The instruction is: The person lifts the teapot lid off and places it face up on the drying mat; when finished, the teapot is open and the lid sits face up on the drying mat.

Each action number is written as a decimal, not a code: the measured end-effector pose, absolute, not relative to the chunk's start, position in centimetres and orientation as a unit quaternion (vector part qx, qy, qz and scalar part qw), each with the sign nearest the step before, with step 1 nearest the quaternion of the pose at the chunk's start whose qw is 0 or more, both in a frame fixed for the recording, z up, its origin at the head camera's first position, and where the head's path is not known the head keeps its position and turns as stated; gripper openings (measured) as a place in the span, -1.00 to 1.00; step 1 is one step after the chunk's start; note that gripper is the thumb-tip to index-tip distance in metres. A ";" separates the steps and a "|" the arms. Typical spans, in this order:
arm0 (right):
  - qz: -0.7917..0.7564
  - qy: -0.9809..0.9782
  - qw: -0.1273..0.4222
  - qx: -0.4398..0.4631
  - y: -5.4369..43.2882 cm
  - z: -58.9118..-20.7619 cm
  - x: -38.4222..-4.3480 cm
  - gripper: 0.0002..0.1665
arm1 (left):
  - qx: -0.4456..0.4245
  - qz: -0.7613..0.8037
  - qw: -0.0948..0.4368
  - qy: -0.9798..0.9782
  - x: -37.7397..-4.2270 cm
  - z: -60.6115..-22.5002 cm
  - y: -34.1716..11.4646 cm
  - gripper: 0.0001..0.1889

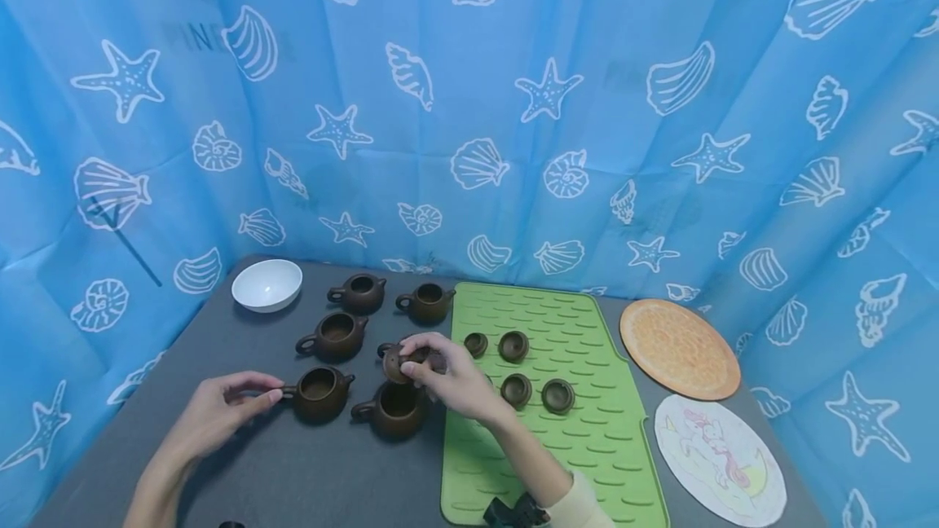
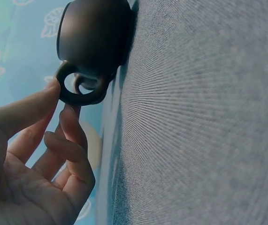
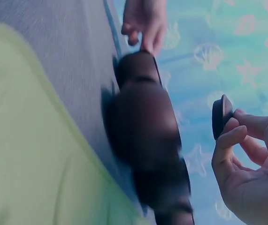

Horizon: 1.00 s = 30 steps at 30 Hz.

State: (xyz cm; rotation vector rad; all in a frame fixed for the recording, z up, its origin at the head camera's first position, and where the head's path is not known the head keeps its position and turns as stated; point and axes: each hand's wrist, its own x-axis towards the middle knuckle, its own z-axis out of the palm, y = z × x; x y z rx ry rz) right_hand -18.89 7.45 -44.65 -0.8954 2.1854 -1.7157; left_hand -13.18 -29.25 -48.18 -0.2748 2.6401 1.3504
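My left hand pinches the ring handle of a dark brown teapot between thumb and fingers. In the left wrist view that handle shows close up, and the pot stands lidless on the grey cloth. My right hand pinches a small brown teapot lid, raised above the pots. Nearest below it sits another lidless teapot. One more pot behind the right hand is mostly hidden. Further back are a third open teapot and two more, a back-left teapot and a back-right teapot.
Several brown lids lie on a green ridged mat right of the pots. A white bowl stands at the back left. Right of the mat lie a tan round mat and a white round mat with a drawing.
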 end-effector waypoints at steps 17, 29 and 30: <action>-0.593 0.766 0.102 -0.226 17.2 -43.0 -20.9 -0.44 | -0.084 0.453 0.080 0.884 -13.0 -48.3 -29.3 -0.52; -0.634 0.743 0.108 -0.187 22.4 -44.0 -22.3 -0.39 | -0.089 0.449 0.089 0.884 -13.2 -48.0 -29.3 -0.49; -0.636 0.743 0.112 -0.175 22.8 -44.2 -22.4 -0.38 | -0.092 0.451 0.092 0.883 -13.2 -48.0 -29.3 -0.48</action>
